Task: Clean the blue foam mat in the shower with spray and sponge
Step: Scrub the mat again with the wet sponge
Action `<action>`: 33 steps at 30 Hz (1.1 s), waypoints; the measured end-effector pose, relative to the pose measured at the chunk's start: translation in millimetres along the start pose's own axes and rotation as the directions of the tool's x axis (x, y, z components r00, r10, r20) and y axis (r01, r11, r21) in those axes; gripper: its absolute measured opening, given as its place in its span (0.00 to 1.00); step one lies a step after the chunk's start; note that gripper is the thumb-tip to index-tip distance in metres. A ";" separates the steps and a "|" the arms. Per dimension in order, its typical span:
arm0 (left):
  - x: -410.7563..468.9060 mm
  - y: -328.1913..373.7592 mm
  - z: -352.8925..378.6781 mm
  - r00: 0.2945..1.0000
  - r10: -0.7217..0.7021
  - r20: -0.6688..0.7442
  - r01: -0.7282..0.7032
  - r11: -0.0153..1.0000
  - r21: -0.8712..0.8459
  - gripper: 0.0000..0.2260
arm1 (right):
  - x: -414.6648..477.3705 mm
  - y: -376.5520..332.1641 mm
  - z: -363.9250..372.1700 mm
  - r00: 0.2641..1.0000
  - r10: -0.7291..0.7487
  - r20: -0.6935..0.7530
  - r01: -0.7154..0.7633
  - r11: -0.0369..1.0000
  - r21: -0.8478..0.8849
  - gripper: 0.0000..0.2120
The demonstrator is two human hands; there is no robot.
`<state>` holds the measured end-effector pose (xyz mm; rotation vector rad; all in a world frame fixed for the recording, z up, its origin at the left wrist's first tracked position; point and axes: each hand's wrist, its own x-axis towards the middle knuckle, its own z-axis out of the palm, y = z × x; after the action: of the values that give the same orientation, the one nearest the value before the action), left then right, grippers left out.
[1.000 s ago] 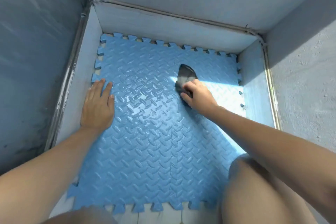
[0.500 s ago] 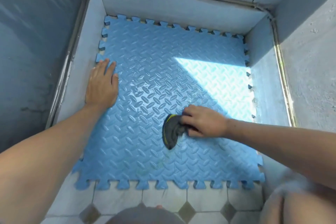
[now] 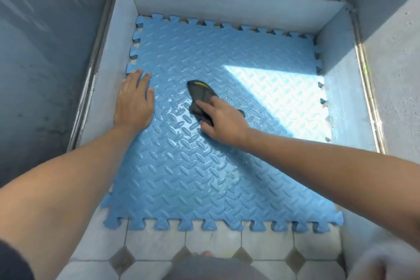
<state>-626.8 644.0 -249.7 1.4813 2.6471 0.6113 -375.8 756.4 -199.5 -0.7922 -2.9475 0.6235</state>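
Observation:
The blue foam mat (image 3: 204, 166) with a raised diamond pattern and jigsaw edges covers the shower floor and looks wet and shiny near its middle. My left hand (image 3: 134, 102) lies flat, fingers spread, on the mat's left edge. My right hand (image 3: 221, 120) presses a dark grey sponge (image 3: 200, 94) with a yellow edge onto the mat, just right of my left hand. No spray bottle is in view.
Low grey walls (image 3: 227, 4) with a metal rim enclose the mat on the left, far and right sides. White floor tiles (image 3: 211, 241) with dark diamond insets lie in front of the mat. A sunlit patch (image 3: 284, 98) falls on the mat's right part.
My right hand has swept the sponge from the mat's lower middle up and to the left, close to my left hand. My left hand stays flat on the left edge.

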 end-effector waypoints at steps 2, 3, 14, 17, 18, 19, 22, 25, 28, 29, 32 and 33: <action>1.0 -1.8 0.7 1.000 0.013 -0.010 -0.013 1.000 0.006 0.21 | -31.2 -24.5 15.9 0.958 -0.271 0.095 0.268 0.962 0.045 0.27; 0.9 -2.2 1.0 1.000 0.016 -0.012 -0.016 1.000 0.009 0.21 | -50.0 -31.5 19.9 0.896 -0.420 0.145 0.415 0.908 0.064 0.26; 1.3 0.3 1.0 0.999 0.036 -0.036 -0.036 0.999 0.013 0.21 | -87.6 139.1 -62.8 0.975 -0.178 0.132 0.195 0.972 -0.127 0.17; 1.3 -1.1 1.4 0.998 0.045 -0.042 -0.045 0.999 0.011 0.21 | -60.8 177.9 -83.5 0.936 0.338 -0.103 -0.347 0.933 -0.098 0.17; 1.6 -1.4 1.7 0.998 0.049 -0.045 -0.048 0.999 0.010 0.21 | -56.4 180.5 -84.9 0.897 0.425 -0.118 -0.434 0.899 -0.063 0.17; 1.8 -1.7 2.1 0.998 0.050 -0.048 -0.049 0.999 0.008 0.20 | -55.1 176.3 -84.0 0.892 0.441 -0.098 -0.447 0.893 -0.053 0.17; 2.3 -2.4 3.5 0.998 0.046 -0.046 -0.046 0.999 -0.005 0.20 | -70.8 140.7 -72.2 0.977 0.201 0.073 -0.197 0.979 -0.060 0.16; 2.4 -3.7 4.4 0.997 0.052 -0.057 -0.053 0.999 -0.008 0.21 | -103.4 99.2 -56.7 0.933 -0.242 0.267 0.254 0.967 -0.011 0.16; 2.3 -5.4 6.4 0.994 0.073 -0.082 -0.075 0.997 -0.019 0.20 | -133.8 78.1 -44.6 0.644 -0.579 0.499 0.623 0.776 0.096 0.13; 2.4 -6.4 7.4 0.992 0.084 -0.094 -0.086 0.996 -0.022 0.20 | -140.3 78.3 -43.3 0.560 -0.621 0.548 0.675 0.726 0.132 0.12; 2.9 -7.6 8.5 0.990 0.093 -0.108 -0.097 0.995 -0.027 0.20 | -144.6 98.1 -53.7 0.538 -0.604 0.587 0.698 0.710 0.091 0.12; 3.2 -7.6 8.3 0.990 0.092 -0.105 -0.095 0.995 -0.030 0.20 | -141.4 109.9 -59.9 0.606 -0.551 0.574 0.663 0.749 0.018 0.12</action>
<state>-632.7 645.7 -259.6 1.6144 2.6388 0.7574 -192.8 796.8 -176.0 0.5533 -3.4857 0.5592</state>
